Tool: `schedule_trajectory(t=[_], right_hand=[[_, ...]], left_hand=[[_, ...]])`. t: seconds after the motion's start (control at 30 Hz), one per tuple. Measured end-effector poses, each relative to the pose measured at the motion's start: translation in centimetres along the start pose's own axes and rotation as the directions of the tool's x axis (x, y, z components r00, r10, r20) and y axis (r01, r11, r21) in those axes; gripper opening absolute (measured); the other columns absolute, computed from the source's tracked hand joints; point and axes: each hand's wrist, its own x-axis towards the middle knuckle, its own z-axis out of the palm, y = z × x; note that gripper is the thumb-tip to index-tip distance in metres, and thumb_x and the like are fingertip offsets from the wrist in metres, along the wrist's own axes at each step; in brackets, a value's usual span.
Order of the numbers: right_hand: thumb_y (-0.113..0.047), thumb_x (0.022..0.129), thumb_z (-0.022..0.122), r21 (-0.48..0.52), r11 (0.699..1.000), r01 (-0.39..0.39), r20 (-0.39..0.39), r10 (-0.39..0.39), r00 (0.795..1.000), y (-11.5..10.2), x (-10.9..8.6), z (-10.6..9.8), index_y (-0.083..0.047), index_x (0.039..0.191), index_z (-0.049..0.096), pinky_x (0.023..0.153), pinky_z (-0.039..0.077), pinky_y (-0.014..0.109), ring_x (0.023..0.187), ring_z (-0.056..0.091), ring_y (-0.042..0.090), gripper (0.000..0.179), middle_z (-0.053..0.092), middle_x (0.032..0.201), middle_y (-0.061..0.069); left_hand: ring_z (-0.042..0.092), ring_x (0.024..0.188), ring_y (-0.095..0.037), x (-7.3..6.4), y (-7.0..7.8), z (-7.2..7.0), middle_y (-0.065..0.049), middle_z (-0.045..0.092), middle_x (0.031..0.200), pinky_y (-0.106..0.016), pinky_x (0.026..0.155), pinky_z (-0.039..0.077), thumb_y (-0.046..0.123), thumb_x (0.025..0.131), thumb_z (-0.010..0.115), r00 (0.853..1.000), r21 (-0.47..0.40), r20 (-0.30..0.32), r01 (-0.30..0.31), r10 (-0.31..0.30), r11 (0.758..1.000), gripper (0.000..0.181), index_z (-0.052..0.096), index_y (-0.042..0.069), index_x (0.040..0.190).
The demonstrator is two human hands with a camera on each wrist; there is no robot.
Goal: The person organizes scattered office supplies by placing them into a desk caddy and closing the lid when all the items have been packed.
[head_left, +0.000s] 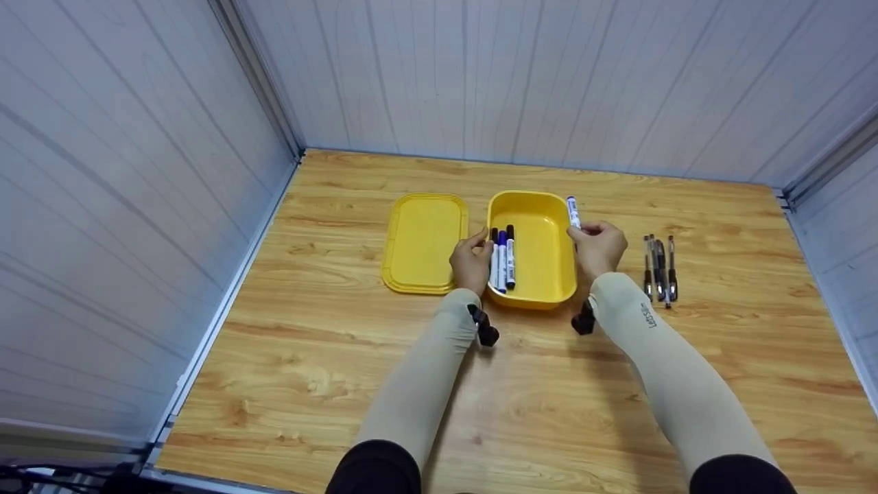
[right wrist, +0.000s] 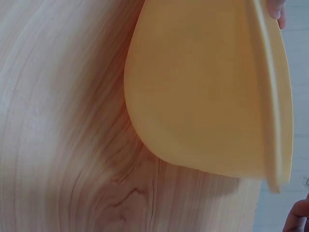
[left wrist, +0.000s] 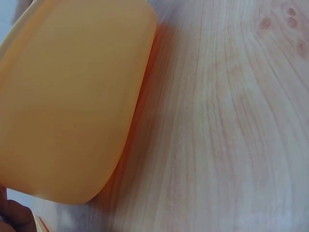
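Observation:
My left hand (head_left: 472, 262) grips the left wall of a yellow plastic box (head_left: 534, 302), its fingertips at the rim. Inside the box, along that wall, lie several white markers (head_left: 503, 262) with black or blue caps. Over the right rim, my right hand (head_left: 598, 247) pinches a white marker (head_left: 573, 211) with a blue end pointing away from me. The wrist views mostly show the box's outer wall (left wrist: 72, 96), also the yellow wall (right wrist: 203, 87) on the right; the held marker is hidden there.
A yellow lid (head_left: 426, 240) lies flat left of the box. Several dark-gripped clear pens (head_left: 660, 269) lie to the right on the wood-grain table (head_left: 329, 357). Pale panel walls (head_left: 439, 82) enclose the back and sides.

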Motion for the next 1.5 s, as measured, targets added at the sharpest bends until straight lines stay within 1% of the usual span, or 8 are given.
schedule_trajectory(t=[0.13,0.23,0.5,0.63,0.77,1.0,1.4,1.5], right_hand=[[-0.024,0.076,0.072,0.013,1.0,-0.027,0.011,0.027,1.0,-0.1,0.0,0.2,-0.007,0.095,0.064,0.068,0.048,0.027,0.08,0.057,0.02,0.027,0.058,0.091,0.008],[-0.023,0.076,0.072,-0.009,1.0,-0.023,0.001,0.023,1.0,-0.1,0.1,0.4,-0.008,0.094,0.064,0.067,0.048,0.026,0.078,0.056,0.018,0.025,0.058,0.089,0.007],[-0.022,0.075,0.072,-0.012,1.0,-0.019,-0.003,0.019,1.0,-0.3,0.0,0.6,-0.008,0.094,0.065,0.066,0.048,0.026,0.077,0.057,0.017,0.024,0.058,0.089,0.007],[-0.023,0.076,0.071,-0.044,0.999,-0.017,0.002,0.017,1.0,-0.5,0.0,0.8,-0.008,0.095,0.064,0.067,0.048,0.025,0.078,0.057,0.016,0.025,0.059,0.09,0.006],[-0.024,0.075,0.072,-0.042,0.999,-0.028,0.01,0.028,1.0,-0.6,-0.2,1.1,-0.008,0.096,0.064,0.067,0.048,0.024,0.078,0.057,0.015,0.027,0.059,0.09,0.006],[-0.023,0.076,0.071,-0.031,1.0,0.001,0.028,0.0,1.0,-0.7,-0.5,1.4,-0.007,0.094,0.064,0.06,0.049,0.023,0.072,0.057,0.016,0.025,0.059,0.087,0.007],[-0.022,0.075,0.072,-0.024,1.0,0.006,0.023,-0.005,1.0,-1.1,-0.8,2.1,-0.006,0.093,0.065,0.059,0.048,0.022,0.072,0.057,0.015,0.024,0.059,0.086,0.007],[-0.02,0.075,0.071,-0.015,1.0,0.026,0.02,-0.025,0.999,-1.2,-0.9,2.1,-0.006,0.092,0.065,0.058,0.048,0.022,0.07,0.057,0.016,0.023,0.059,0.085,0.007]], left_hand=[[0.053,0.076,-0.008,0.1,0.0,0.0,0.005,0.058,0.083,-0.02,0.066,0.044,0.015,0.082,0.066,1.0,0.007,-0.007,-0.013,0.013,1.0,0.03,0.065,0.019,0.112],[0.054,0.077,-0.009,0.1,0.0,0.0,0.005,0.058,0.083,-0.02,0.068,0.043,0.015,0.082,0.066,1.0,0.016,-0.013,-0.015,0.015,1.0,0.03,0.066,0.019,0.111],[0.053,0.074,-0.008,-0.1,0.1,0.0,0.005,0.058,0.085,-0.02,0.063,0.044,0.016,0.082,0.066,1.0,0.004,-0.006,-0.004,0.004,1.0,0.03,0.065,0.02,0.112],[0.053,0.072,-0.008,-0.2,0.1,-0.1,0.005,0.058,0.085,-0.02,0.063,0.044,0.015,0.082,0.066,1.0,0.004,-0.013,-0.01,0.01,1.0,0.03,0.065,0.02,0.112],[0.054,0.074,-0.008,-0.2,0.1,0.0,0.005,0.058,0.085,-0.02,0.065,0.044,0.014,0.081,0.067,1.0,-0.009,-0.011,0.0,0.0,1.0,0.031,0.066,0.019,0.112],[0.054,0.075,-0.008,-0.2,0.2,0.0,0.006,0.057,0.086,-0.021,0.066,0.044,0.016,0.082,0.066,0.999,-0.041,0.011,0.038,-0.037,0.998,0.031,0.065,0.021,0.113],[0.054,0.08,-0.007,-0.1,0.0,0.1,0.007,0.057,0.087,-0.021,0.071,0.044,0.017,0.083,0.066,0.999,-0.032,0.015,0.035,-0.035,0.999,0.031,0.064,0.023,0.113],[0.054,0.08,-0.008,0.0,-0.1,0.2,0.005,0.058,0.086,-0.022,0.072,0.043,0.016,0.082,0.066,1.0,-0.033,0.002,0.014,-0.014,0.999,0.031,0.065,0.02,0.113]])
